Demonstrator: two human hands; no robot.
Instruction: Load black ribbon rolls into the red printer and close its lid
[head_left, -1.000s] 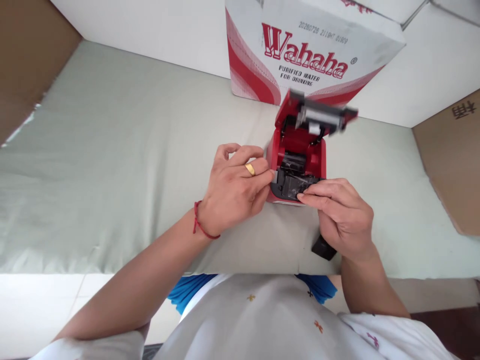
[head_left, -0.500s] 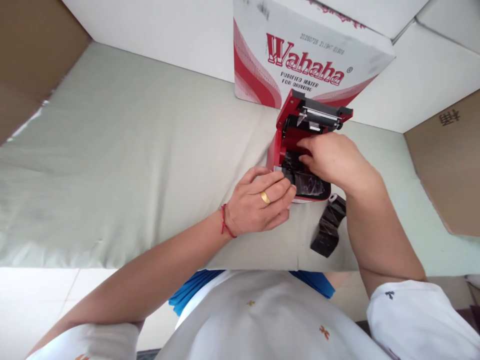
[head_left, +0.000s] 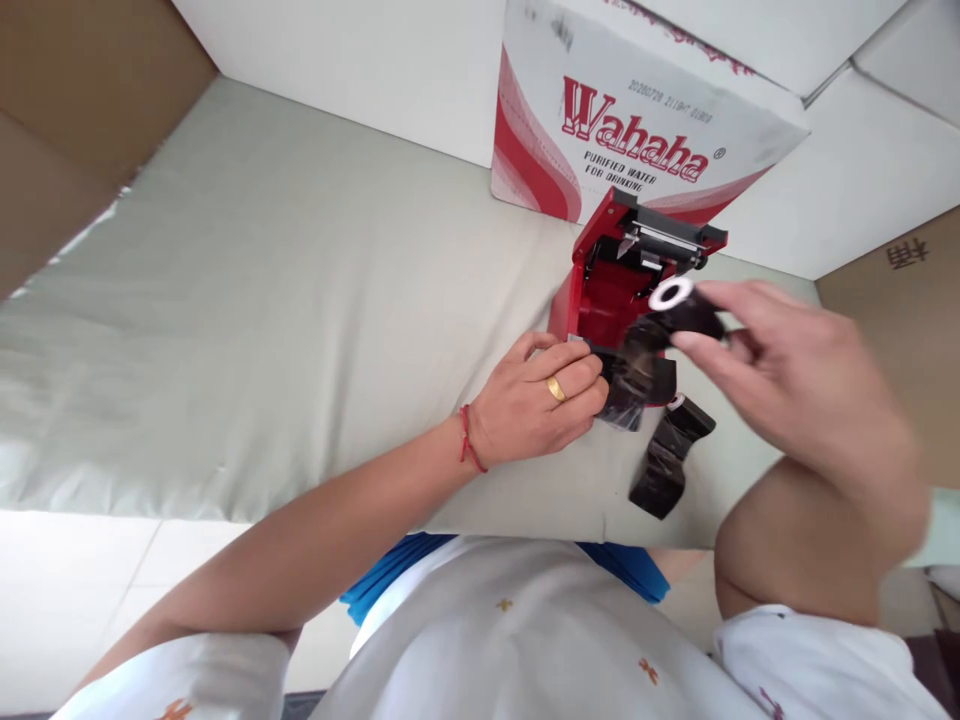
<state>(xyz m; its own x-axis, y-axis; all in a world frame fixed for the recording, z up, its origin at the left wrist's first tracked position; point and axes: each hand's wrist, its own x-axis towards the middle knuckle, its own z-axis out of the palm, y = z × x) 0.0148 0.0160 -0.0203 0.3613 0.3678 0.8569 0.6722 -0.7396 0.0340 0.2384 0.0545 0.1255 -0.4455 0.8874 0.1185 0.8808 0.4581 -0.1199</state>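
Note:
A small red label printer (head_left: 565,308) stands on the cloth-covered surface with its lid (head_left: 667,232) tipped up. My left hand (head_left: 541,396), with a gold ring, curls its fingers over the printer's near-left edge. In a pinch between thumb and fingers, my right hand (head_left: 806,370) holds a roll of black film (head_left: 699,314) with a white core, just above the printer's right side. A loose, shiny length (head_left: 626,400) of the film trails from the roll across the printer's front. Beside the printer's near-right corner lies a second black film roll (head_left: 661,475), partly unwound.
Behind the printer stands a white and red water carton (head_left: 540,150). White boxes (head_left: 360,70) line the back. Brown cardboard (head_left: 82,120) borders the left and another carton (head_left: 892,330) the right. Pale green cloth (head_left: 262,300) spreads to the left; its front edge is near my body.
My right hand has come out of the printer and moved right, bringing up the roll with its film trailing. My left hand keeps its place at the printer's edge. The view has shifted slightly.

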